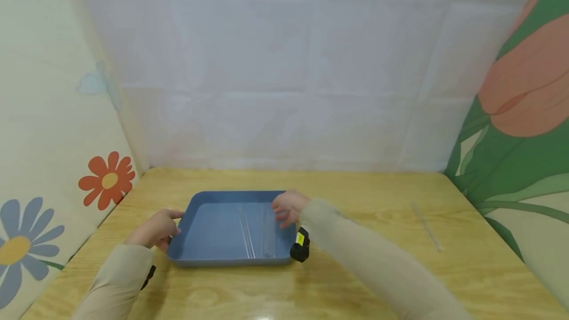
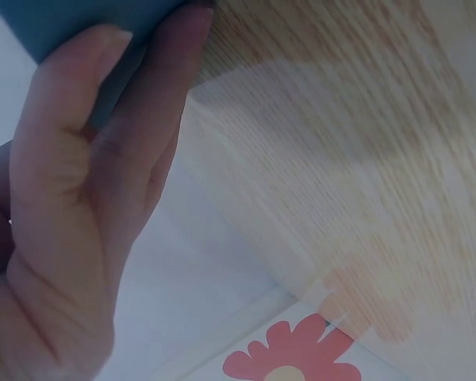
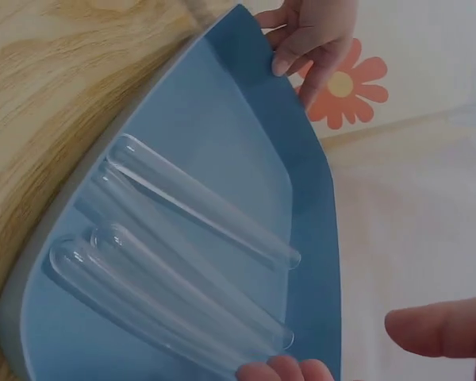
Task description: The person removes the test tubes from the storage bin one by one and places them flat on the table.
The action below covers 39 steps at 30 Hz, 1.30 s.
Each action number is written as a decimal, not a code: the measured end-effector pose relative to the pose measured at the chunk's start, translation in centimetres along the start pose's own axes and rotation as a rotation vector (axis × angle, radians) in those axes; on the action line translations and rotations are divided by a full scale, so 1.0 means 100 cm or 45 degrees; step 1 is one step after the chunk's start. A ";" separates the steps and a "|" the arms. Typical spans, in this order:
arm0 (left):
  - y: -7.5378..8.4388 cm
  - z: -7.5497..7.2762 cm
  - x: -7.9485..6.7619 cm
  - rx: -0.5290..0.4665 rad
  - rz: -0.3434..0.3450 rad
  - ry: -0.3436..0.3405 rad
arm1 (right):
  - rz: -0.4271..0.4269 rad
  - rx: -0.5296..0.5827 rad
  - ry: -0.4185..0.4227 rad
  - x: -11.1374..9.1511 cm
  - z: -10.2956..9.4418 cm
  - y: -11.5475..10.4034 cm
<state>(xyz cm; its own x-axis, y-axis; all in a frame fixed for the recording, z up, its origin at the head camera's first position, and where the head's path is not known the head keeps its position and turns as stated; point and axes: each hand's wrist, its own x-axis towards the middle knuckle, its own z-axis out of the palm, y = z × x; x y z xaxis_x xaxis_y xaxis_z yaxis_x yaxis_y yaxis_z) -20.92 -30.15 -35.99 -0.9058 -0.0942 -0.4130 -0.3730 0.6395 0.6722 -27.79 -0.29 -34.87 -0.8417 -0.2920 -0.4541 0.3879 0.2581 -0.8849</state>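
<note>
A blue rectangular tray [image 1: 200, 233] lies on the table, with several clear test tubes [image 3: 198, 198] side by side in its right part. My left hand [image 1: 157, 228] is at the tray's left wall, its thumb and fingertips against the outer side near the rim. In the left wrist view these fingers [image 2: 67, 151] are nearly straight. My right hand [image 1: 289, 206] hovers over the tray's far right corner, close to the tubes' ends. Its thumb [image 3: 436, 327] stands apart from the fingertips in the right wrist view, with nothing between them.
Another clear tube [image 1: 426, 228] lies alone on the wooden table [image 1: 369, 196], to the right of the tray. A white sheet [image 1: 284, 63] hangs behind the table, and flower-printed panels [image 1: 49, 137] flank both sides.
</note>
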 end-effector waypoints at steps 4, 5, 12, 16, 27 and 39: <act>0.001 -0.002 0.002 0.001 -0.001 0.003 | 0.013 -0.036 0.055 0.001 0.002 -0.002; 0.001 -0.002 0.003 0.001 -0.001 0.005 | 0.017 -0.056 0.069 0.001 0.002 -0.002; 0.001 -0.002 0.003 -0.015 0.000 0.009 | 0.072 -0.247 0.066 0.003 0.008 -0.002; 0.003 -0.001 0.001 -0.022 -0.017 0.004 | 0.093 -0.351 0.045 0.005 0.013 0.002; 0.002 0.000 -0.002 -0.035 -0.015 -0.008 | 0.116 -0.563 0.108 0.028 0.020 0.024; 0.000 -0.001 -0.002 -0.022 -0.006 0.005 | 0.055 -0.696 0.173 0.023 0.028 0.026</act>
<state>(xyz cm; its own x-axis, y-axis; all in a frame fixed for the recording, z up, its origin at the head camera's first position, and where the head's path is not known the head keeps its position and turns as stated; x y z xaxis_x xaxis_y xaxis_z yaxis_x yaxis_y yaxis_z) -20.76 -30.15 -35.84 -0.9047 -0.1001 -0.4142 -0.3808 0.6260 0.6805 -27.67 -2.83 -38.44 -0.8843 -0.1589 -0.4391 0.2023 0.7171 -0.6670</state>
